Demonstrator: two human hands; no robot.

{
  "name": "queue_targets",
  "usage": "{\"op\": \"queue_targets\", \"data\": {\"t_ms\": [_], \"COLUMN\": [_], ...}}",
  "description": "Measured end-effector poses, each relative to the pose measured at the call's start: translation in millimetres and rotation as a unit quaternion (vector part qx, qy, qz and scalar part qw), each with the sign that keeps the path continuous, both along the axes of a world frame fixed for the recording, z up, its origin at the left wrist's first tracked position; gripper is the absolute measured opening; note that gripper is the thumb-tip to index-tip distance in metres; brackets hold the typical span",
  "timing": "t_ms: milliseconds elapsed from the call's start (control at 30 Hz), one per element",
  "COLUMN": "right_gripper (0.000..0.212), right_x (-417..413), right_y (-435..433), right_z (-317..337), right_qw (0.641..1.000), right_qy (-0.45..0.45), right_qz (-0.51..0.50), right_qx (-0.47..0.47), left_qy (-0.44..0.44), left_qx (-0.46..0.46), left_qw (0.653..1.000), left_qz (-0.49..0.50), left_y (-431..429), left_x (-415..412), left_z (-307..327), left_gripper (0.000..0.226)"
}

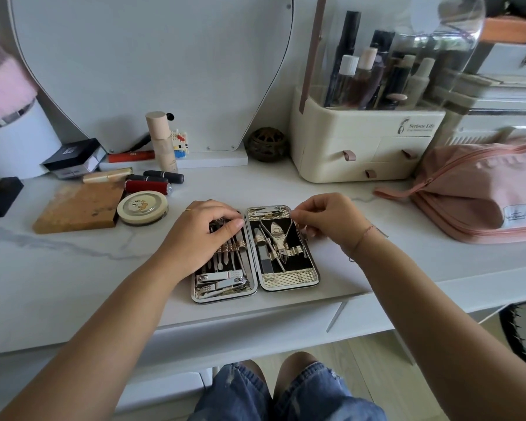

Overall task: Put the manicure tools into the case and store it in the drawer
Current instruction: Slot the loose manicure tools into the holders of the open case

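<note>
A manicure case [286, 281] lies open flat on the white table near its front edge, lined in black with gold mesh bands. Its left half holds several thin steel tools and nail clippers [222, 282]. Its right half holds a cuticle nipper [278, 238], a small clipper [269, 211] and a file. My left hand [204, 235] rests palm down on the upper part of the left half, fingers pressing on the tools. My right hand [328, 220] is at the case's upper right edge, fingertips pinched on the nipper's thin handle [292, 221].
To the left lie a brown compact [76, 208], a round tin [142, 206] and lipsticks [148, 187]. Behind stand a mirror [152, 62] and a cream cosmetics organiser with small drawers [362, 147]. A pink pouch [480, 192] sits right. A drawer front [255, 329] runs under the table edge.
</note>
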State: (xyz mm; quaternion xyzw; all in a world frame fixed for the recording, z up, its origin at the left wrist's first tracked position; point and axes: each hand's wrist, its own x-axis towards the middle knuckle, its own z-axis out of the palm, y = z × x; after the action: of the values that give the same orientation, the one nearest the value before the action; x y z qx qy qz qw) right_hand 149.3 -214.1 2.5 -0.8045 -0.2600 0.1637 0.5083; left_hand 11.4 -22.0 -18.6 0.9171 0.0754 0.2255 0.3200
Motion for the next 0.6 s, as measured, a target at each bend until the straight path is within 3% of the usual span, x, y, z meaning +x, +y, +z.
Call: {"op": "queue_targets", "data": {"t_ms": [300, 600], "right_gripper": [0.013, 0.013], "right_x": [5, -3], "right_y": [14, 3], "right_z": [-4, 1], "right_qw": [0.995, 0.992], "right_qy": [0.035, -0.099], "right_qz": [-0.050, 0.024], "right_qx": [0.073, -0.072], "left_qy": [-0.002, -0.001], "left_qx": [-0.002, -0.004], "left_qw": [1.000, 1.000], "left_qz": [-0.003, -0.003], "left_y": [0, 0], "left_x": [0, 0], "left_z": [1, 0], "left_gripper": [0.023, 0.024]}}
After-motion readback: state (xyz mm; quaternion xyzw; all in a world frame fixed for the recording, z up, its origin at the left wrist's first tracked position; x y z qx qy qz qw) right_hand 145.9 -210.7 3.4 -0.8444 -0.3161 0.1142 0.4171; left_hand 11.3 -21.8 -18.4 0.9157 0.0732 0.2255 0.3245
